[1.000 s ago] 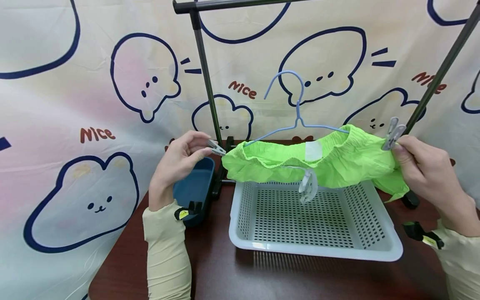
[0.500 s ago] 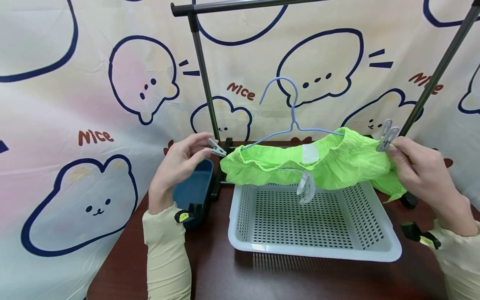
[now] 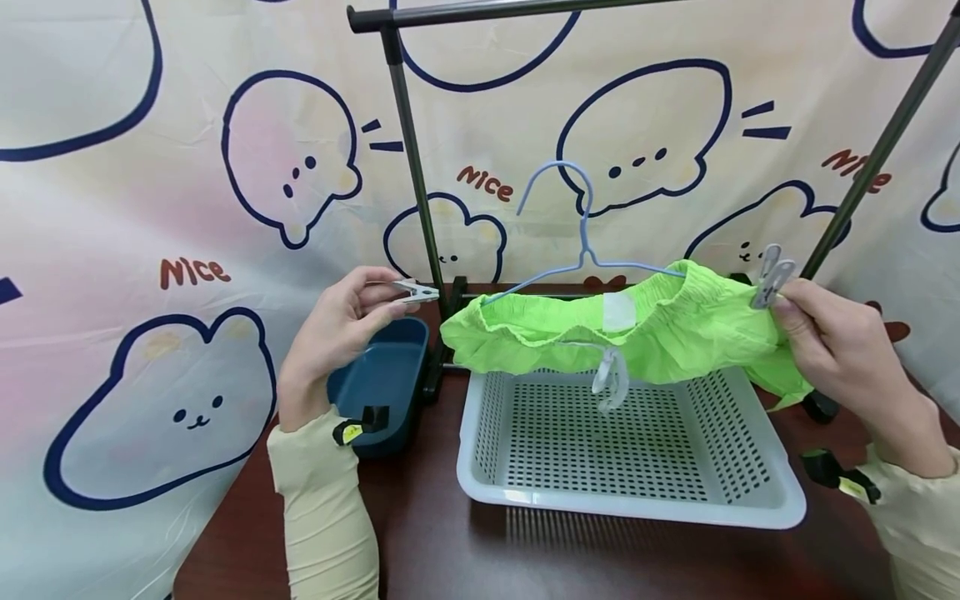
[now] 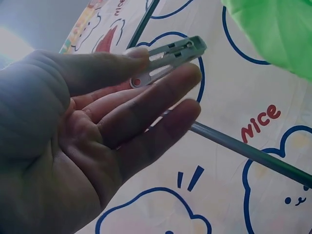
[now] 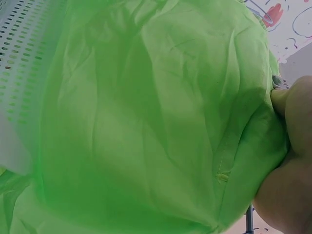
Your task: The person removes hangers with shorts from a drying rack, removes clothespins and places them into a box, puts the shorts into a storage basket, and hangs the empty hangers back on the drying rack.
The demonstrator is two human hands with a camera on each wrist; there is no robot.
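Bright green shorts (image 3: pixel 720 329) with an elastic waist and a white drawstring (image 3: pixel 611 379) hang stretched over a blue wire hanger (image 3: pixel 586 229). My right hand (image 3: pixel 855 362) grips their right end, just beside a grey clothespin (image 3: pixel 772 283) clipped at the waistband. Green cloth (image 5: pixel 146 112) fills most of the right wrist view. Between thumb and fingers, my left hand (image 3: pixel 337 329) pinches another grey clothespin (image 4: pixel 183 51), whose tip points at the left end of the shorts, a small gap away. The hanger's lower part is hidden inside the waistband.
Below the shorts stands a white perforated basket (image 3: pixel 630 504) on the dark wooden table (image 3: pixel 442 550). A blue bin (image 3: pixel 382 379) is behind the left forearm. A black metal rack (image 3: pixel 408 133) rises behind, in front of a cartoon-print curtain (image 3: pixel 300 33).
My left hand, with its clothespin, has drawn left from the shorts' edge and the clothespin has turned nearly level. The shorts, hanger and right hand have shifted slightly left and down.
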